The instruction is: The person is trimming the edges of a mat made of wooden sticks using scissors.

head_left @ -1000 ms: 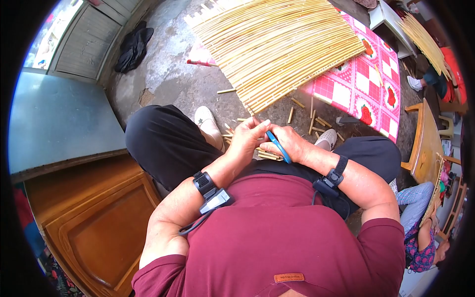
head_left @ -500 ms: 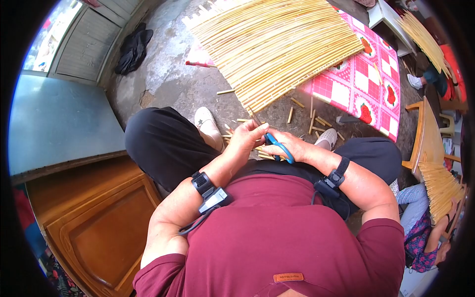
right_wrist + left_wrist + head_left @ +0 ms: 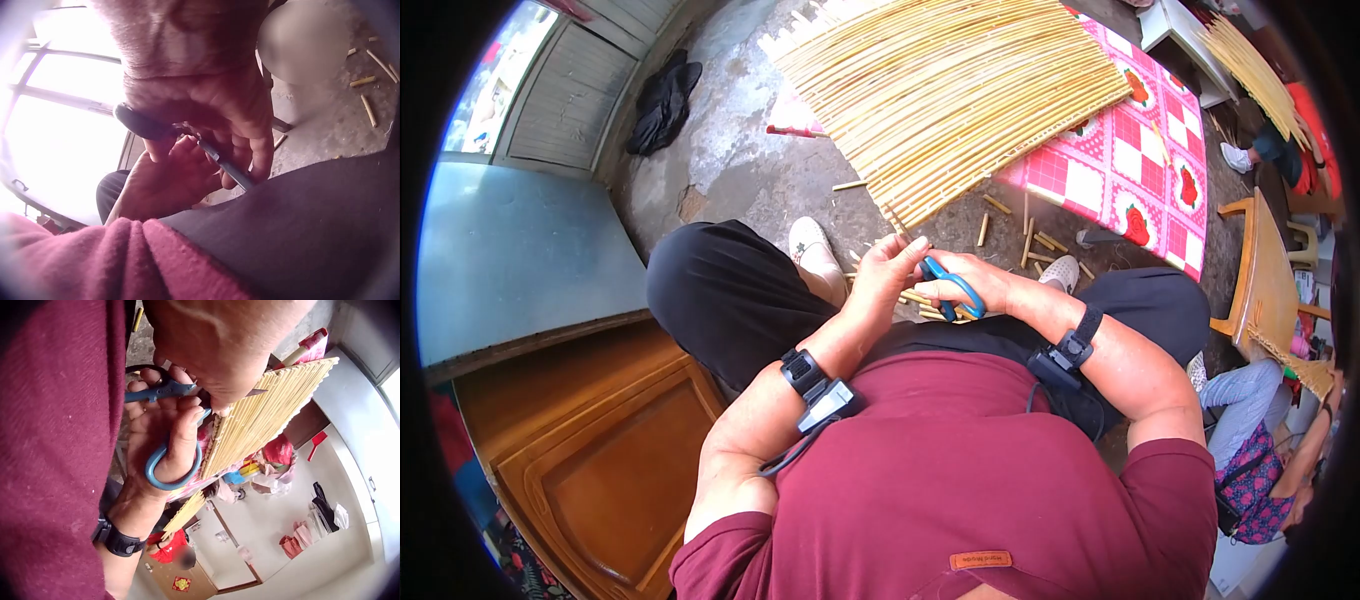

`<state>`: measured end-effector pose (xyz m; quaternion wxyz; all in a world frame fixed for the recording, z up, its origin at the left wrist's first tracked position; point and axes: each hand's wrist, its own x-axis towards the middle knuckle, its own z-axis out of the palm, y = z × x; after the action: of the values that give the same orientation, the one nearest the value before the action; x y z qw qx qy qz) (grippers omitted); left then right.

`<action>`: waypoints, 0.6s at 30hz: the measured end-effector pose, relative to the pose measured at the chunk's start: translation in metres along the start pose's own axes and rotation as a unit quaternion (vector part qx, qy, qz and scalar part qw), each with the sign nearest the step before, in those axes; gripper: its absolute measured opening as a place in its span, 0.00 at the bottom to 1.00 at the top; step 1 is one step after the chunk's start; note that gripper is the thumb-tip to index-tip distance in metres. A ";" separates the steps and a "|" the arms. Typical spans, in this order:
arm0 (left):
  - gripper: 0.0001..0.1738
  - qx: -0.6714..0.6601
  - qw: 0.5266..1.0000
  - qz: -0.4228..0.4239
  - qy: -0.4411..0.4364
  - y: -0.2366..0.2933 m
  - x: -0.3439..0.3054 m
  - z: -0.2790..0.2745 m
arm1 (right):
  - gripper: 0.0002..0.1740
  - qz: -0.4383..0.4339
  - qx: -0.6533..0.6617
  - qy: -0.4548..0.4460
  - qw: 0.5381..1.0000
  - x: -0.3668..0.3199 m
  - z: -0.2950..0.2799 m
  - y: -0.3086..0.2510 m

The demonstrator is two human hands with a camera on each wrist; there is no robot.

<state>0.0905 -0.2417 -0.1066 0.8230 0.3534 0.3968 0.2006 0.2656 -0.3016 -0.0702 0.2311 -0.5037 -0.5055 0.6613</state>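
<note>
Blue-handled scissors [image 3: 965,290] are in my right hand [image 3: 980,278], fingers and thumb at the loops. The left wrist view shows the handles [image 3: 155,394] spread apart and a pointed blade tip [image 3: 257,392] beyond my left hand [image 3: 212,347]. In the head view my left hand [image 3: 878,283] meets the right one, its fingers and thumb pinched at the near corner of a mat of yellow sticks [image 3: 960,100]. The hands partly hide the blades and that corner. The right wrist view shows my right hand [image 3: 200,106] above my left [image 3: 159,181], around the scissors [image 3: 228,169].
The mat lies on a pink checked cloth [image 3: 1090,185]. Cut stick pieces [image 3: 983,230] litter the floor around my shoes. A wooden cabinet [image 3: 615,455] with a blue-grey top stands left. At right are a wooden table [image 3: 1268,290] and a person in a patterned top [image 3: 1255,500].
The scissors' handles have spread apart, and both hands have shifted slightly left in the head view. The person at the right has moved a bundle of sticks.
</note>
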 end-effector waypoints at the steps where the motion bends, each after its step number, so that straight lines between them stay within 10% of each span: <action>1: 0.15 0.005 1.000 0.004 0.000 0.001 0.000 0.000 | 0.25 0.002 0.005 0.008 1.000 0.001 0.001 0.000; 18: 0.17 0.037 0.999 0.029 0.015 0.007 -0.002 0.003 | 0.24 0.068 0.040 -0.041 0.996 0.008 -0.006 -0.015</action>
<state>0.0914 -0.2394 -0.0993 0.7972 0.3919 0.4059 0.2146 0.2653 -0.2868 -0.0594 0.1851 -0.4994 -0.4522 0.7154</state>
